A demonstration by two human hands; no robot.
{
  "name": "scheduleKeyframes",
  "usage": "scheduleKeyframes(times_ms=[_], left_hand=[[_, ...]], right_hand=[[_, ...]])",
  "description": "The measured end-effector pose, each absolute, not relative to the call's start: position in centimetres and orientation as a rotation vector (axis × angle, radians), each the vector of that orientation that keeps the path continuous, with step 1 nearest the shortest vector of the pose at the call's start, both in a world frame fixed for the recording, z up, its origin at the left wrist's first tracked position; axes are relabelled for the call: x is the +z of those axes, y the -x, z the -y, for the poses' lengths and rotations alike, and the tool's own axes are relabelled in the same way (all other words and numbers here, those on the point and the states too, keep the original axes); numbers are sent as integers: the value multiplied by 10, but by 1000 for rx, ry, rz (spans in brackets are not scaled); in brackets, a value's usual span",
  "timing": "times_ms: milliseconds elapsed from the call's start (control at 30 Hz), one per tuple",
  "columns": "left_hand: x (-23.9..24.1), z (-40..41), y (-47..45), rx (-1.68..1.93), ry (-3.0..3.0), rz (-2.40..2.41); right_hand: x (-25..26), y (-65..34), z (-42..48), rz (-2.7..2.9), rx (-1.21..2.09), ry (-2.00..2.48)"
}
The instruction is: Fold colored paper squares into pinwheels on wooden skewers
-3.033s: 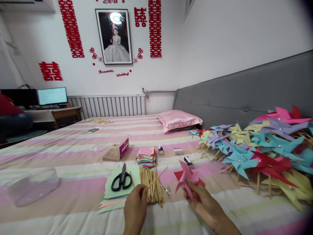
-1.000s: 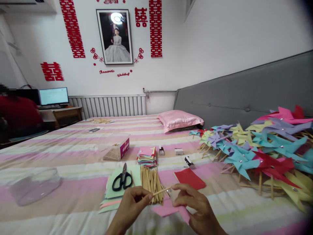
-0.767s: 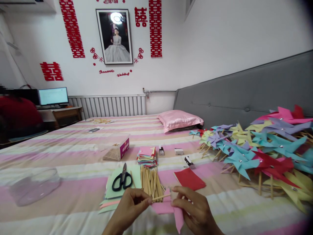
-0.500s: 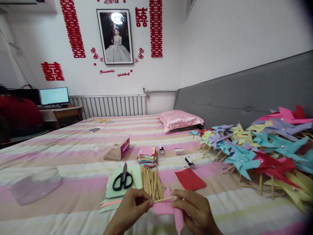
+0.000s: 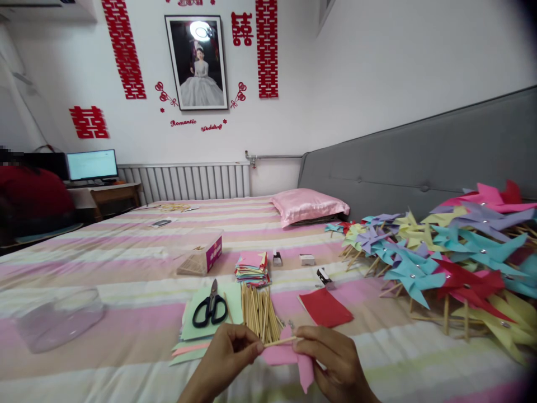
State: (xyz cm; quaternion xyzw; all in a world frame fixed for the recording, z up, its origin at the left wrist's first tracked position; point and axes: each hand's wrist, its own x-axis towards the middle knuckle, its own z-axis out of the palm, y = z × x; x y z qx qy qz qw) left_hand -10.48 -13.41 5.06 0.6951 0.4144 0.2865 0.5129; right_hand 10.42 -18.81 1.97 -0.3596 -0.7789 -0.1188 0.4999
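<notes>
Between my hands is a pink paper pinwheel (image 5: 285, 355) with a thin wooden stick (image 5: 277, 342) lying across it. My left hand (image 5: 235, 354) pinches one end of the stick between thumb and fingertips. My right hand (image 5: 333, 355) is closed on the pinwheel where the stick's other end meets it; its fingers hide the joint. Just beyond lies a bundle of wooden sticks (image 5: 260, 313). Black-handled scissors (image 5: 211, 308) rest on a stack of green paper (image 5: 193, 330) at the left. A red paper sheet (image 5: 326, 308) lies beyond my right hand.
Many finished pinwheels (image 5: 465, 252) are heaped at the right. Farther back are a stack of coloured paper squares (image 5: 253, 267), small boxes (image 5: 307, 259), an open carton (image 5: 203, 257) and a pink pillow (image 5: 309, 206). A clear plastic container (image 5: 62, 319) stands left. A person in red (image 5: 33, 193) sits by a monitor.
The pink pinwheel has turned slightly in my right hand, its lower blade shifting up and left. Both hands keep their hold on the stick and pinwheel.
</notes>
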Motion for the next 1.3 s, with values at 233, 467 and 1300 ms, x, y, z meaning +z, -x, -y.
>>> scheduleKeyframes(times_ms=[233,467,1300], left_hand=[[51,132,105,693,-1687,-975],[49,131,104,692,-1697,-981],[51,134,104,666,-1698,-974]], right_hand=[[19,-103,189,1857,-236,878],[21,-102,188,1826,-202,872],[20,-99,187,1750,-69,797]])
